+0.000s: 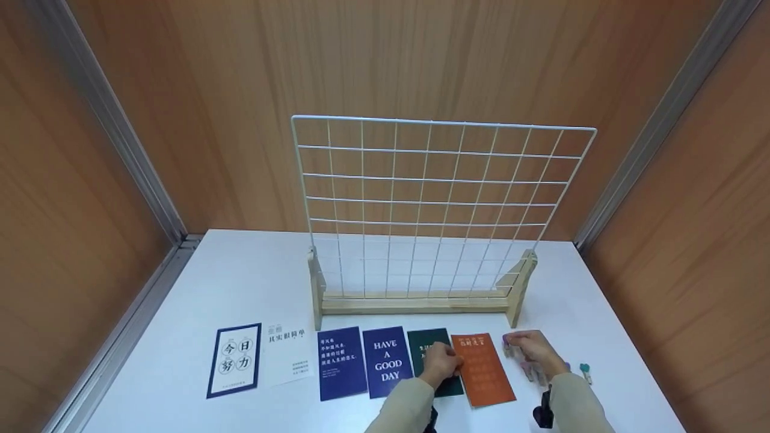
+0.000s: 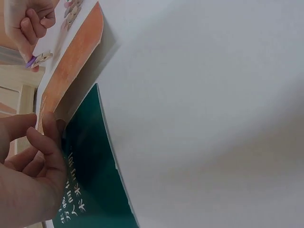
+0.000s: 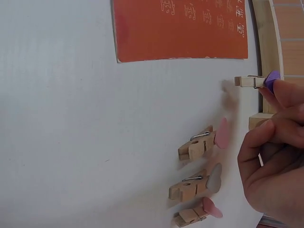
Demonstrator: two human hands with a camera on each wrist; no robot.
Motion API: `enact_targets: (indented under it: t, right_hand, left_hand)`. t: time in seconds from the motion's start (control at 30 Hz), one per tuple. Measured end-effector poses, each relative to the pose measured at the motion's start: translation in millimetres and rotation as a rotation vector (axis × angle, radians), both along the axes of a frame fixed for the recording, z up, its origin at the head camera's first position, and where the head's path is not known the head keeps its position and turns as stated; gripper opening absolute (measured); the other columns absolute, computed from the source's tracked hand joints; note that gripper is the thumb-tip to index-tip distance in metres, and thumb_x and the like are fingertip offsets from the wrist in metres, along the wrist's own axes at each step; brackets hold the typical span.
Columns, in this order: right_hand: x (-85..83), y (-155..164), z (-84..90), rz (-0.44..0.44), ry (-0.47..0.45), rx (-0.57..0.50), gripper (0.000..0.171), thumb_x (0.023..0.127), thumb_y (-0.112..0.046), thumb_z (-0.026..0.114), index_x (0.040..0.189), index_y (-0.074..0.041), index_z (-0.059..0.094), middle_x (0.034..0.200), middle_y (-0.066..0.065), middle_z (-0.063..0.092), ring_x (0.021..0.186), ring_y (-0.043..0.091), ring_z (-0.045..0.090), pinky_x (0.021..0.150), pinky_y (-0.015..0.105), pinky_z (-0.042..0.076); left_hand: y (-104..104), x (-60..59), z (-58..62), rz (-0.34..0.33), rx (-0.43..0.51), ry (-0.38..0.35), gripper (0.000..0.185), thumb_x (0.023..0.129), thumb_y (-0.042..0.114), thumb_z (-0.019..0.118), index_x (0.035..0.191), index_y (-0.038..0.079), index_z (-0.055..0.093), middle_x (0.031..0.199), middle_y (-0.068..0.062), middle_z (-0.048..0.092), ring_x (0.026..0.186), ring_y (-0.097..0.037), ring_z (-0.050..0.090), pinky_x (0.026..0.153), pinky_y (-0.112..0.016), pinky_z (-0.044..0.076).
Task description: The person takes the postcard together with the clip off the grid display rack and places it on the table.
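Note:
My right hand (image 1: 537,349) pinches a small wooden clothespin (image 3: 249,81) by its purple end, held above the table. In the right wrist view, several more clothespins lie below it, among them one with a pink heart (image 3: 195,145) and one with a grey heart (image 3: 192,187). Over the green card (image 1: 436,388), my left hand (image 1: 441,364) has its curled fingers at the left edge of the orange card (image 1: 486,370). That edge is bent up off the table, with a shadow beneath, in the left wrist view. The hand hides part of the green card.
A white wire grid (image 1: 442,180) stands upright in a wooden base (image 1: 415,305) behind the cards. To the left lie two blue cards, one reading HAVE A GOOD DAY (image 1: 388,364), a white card (image 1: 289,355) and a blue-bordered card (image 1: 234,361). A green-topped clothespin (image 1: 585,373) lies at right.

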State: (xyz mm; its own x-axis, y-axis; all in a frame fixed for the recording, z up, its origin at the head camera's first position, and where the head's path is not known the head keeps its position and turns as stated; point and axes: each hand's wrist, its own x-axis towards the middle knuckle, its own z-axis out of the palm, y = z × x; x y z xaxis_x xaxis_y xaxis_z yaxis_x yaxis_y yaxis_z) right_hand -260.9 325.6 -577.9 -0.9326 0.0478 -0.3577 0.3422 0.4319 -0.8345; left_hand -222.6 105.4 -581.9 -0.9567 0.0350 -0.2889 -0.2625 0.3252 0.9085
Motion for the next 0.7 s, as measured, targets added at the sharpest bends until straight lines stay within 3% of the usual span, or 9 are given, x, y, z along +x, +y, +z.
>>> enact_targets:
  t: [0.2,0.5,0.7]
  right_hand:
    - [3.0,1.7,-4.8,-0.013,-0.032,-0.006,0.030,0.085,-0.014,0.053,0.110,0.001,0.059,0.063,-0.001,0.048,0.045,0.007,0.040,0.045,0.020,0.037]
    - [4.5,2.8,-10.9,-0.030,0.020,-0.079,0.029,0.084,-0.008,0.054,0.108,0.007,0.058,0.056,-0.001,0.048,0.037,0.005,0.038,0.038,0.019,0.034]
    - [3.0,2.7,-11.8,-0.058,0.003,-0.045,0.030,0.085,-0.009,0.052,0.111,0.006,0.056,0.075,0.003,0.058,0.041,0.007,0.041,0.041,0.020,0.036]
  left_hand:
    - [1.7,2.7,-0.1,0.001,-0.016,0.009,0.002,0.080,0.002,0.060,0.078,0.001,0.058,0.064,-0.006,0.054,0.055,-0.015,0.055,0.047,-0.025,0.045]
    - [2.5,4.0,1.5,0.005,-0.020,-0.002,0.007,0.081,0.003,0.060,0.086,-0.001,0.058,0.067,-0.005,0.051,0.060,-0.016,0.054,0.053,-0.028,0.048]
    - [2.1,4.2,0.5,0.013,-0.040,0.021,0.004,0.080,0.002,0.060,0.082,0.000,0.057,0.065,-0.005,0.050,0.055,-0.014,0.054,0.047,-0.025,0.046]
